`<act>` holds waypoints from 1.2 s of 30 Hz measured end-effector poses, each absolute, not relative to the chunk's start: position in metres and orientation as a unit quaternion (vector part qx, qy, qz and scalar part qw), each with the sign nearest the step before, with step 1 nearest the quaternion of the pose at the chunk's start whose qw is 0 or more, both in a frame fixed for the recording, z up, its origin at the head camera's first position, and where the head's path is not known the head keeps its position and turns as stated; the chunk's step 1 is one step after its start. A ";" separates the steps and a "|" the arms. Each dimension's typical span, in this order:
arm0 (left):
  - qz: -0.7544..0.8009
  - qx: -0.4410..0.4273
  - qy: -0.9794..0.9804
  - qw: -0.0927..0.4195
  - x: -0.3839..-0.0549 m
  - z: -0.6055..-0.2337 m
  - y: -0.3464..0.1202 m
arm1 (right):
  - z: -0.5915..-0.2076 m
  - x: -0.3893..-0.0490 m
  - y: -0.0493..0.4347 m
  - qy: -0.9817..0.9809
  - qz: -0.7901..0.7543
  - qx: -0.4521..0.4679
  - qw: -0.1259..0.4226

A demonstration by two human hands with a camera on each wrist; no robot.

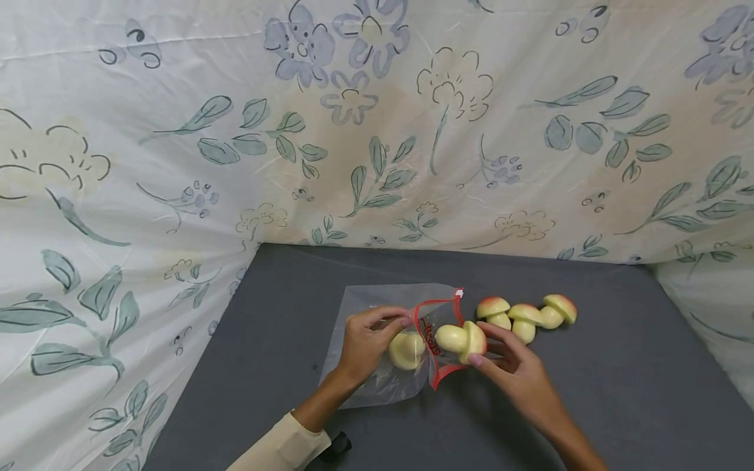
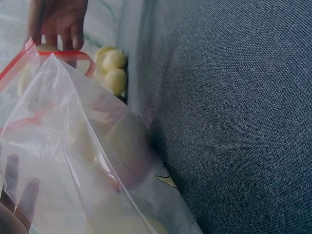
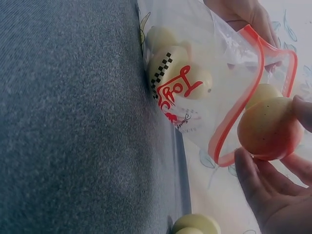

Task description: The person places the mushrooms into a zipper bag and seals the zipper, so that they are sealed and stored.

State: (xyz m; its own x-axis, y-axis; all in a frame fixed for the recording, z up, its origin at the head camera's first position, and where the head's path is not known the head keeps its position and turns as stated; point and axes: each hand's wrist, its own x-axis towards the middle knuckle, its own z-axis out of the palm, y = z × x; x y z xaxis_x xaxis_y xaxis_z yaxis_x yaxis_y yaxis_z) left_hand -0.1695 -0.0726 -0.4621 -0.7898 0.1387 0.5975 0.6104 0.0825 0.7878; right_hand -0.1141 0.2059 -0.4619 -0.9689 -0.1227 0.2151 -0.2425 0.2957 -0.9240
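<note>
A clear zip bag (image 1: 377, 386) with a red-edged mouth lies on the dark surface, its mouth toward the right. My left hand (image 1: 368, 340) pinches the upper edge of the bag near the mouth. Inside it are toy mushrooms (image 3: 195, 80), seen through the plastic with red lettering. My right hand (image 1: 515, 366) grips another toy mushroom (image 1: 462, 340) by its reddish cap, the pale stem pointing into the open mouth. In the right wrist view, thumb and fingers are spread around that cap (image 3: 270, 129).
Several more yellow and red toy mushrooms (image 1: 524, 317) lie together right of the bag, behind my right hand. A small black object (image 1: 337, 448) sits by the left sleeve. Floral cloth (image 1: 377, 131) hangs behind and at both sides of the dark tabletop (image 1: 265, 327).
</note>
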 end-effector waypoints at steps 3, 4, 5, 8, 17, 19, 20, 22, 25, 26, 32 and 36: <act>-0.624 -0.263 -0.710 0.190 -0.170 -0.463 -0.072 | -0.462 -0.115 0.204 -0.809 0.575 0.109 0.048; -0.625 -0.263 -0.710 0.190 -0.170 -0.463 -0.072 | -0.462 -0.115 0.204 -0.811 0.573 0.107 0.047; -0.626 -0.263 -0.709 0.189 -0.170 -0.462 -0.072 | -0.462 -0.115 0.204 -0.812 0.572 0.105 0.044; -0.628 -0.260 -0.709 0.187 -0.169 -0.461 -0.071 | -0.462 -0.116 0.202 -0.812 0.573 0.102 0.040; -0.630 -0.253 -0.710 0.187 -0.168 -0.460 -0.072 | -0.460 -0.117 0.197 -0.815 0.570 0.099 0.043; -0.629 -0.250 -0.712 0.187 -0.168 -0.460 -0.072 | -0.459 -0.118 0.195 -0.813 0.572 0.097 0.041; -0.629 -0.250 -0.712 0.187 -0.168 -0.461 -0.072 | -0.459 -0.118 0.194 -0.814 0.572 0.095 0.040; -0.629 -0.247 -0.714 0.184 -0.167 -0.461 -0.072 | -0.459 -0.118 0.192 -0.813 0.574 0.093 0.039; -0.631 -0.246 -0.713 0.182 -0.167 -0.460 -0.072 | -0.458 -0.119 0.189 -0.812 0.575 0.092 0.037; -0.632 -0.245 -0.713 0.180 -0.167 -0.460 -0.072 | -0.458 -0.120 0.188 -0.811 0.576 0.093 0.038; -0.633 -0.244 -0.712 0.182 -0.167 -0.460 -0.072 | -0.458 -0.121 0.183 -0.798 0.593 0.100 0.038; -0.635 -0.246 -0.709 0.184 -0.167 -0.461 -0.072 | -0.457 -0.122 0.180 -0.797 0.595 0.098 0.033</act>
State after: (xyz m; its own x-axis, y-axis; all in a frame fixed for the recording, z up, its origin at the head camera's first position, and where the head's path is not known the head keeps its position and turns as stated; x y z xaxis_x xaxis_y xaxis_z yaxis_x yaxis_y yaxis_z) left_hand -0.1673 -0.0721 -0.4608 -0.8113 0.1163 0.5729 0.5822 0.0731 0.8097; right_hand -0.1216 0.1796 -0.4575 -0.9787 -0.1167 0.1689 -0.1951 0.2722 -0.9423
